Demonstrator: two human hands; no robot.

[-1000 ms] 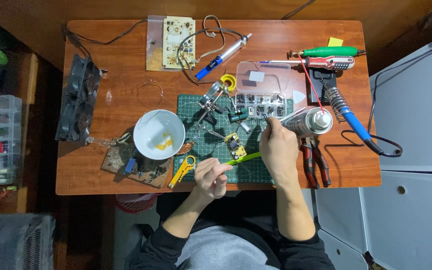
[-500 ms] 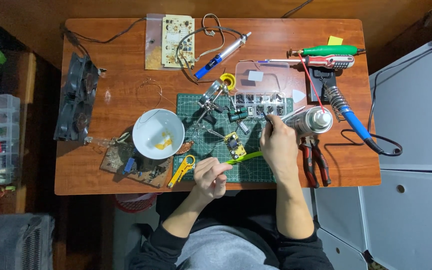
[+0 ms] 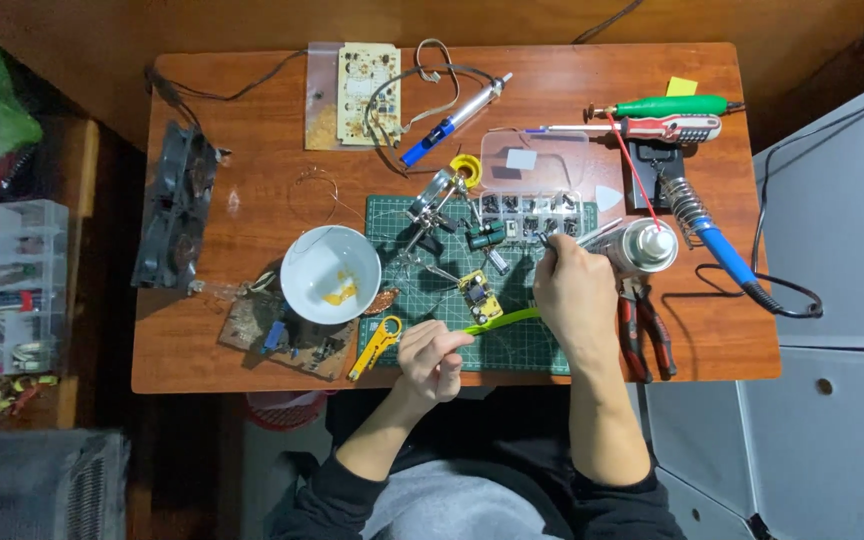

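Tweezers (image 3: 550, 240), seemingly, in right hand (image 3: 574, 295).

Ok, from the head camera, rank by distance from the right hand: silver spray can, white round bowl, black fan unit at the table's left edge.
1. Silver spray can, just right of the right hand.
2. White round bowl, left, past the green mat.
3. Black fan unit, far left edge.

Hands (image 3: 432, 355) over green cutting mat (image 3: 522, 350)

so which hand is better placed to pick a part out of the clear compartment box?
Right, probably. The right hand is already raised beside the compartment box with tweezers. The left hand sits nearer the desk's front edge, gripping a green tool.
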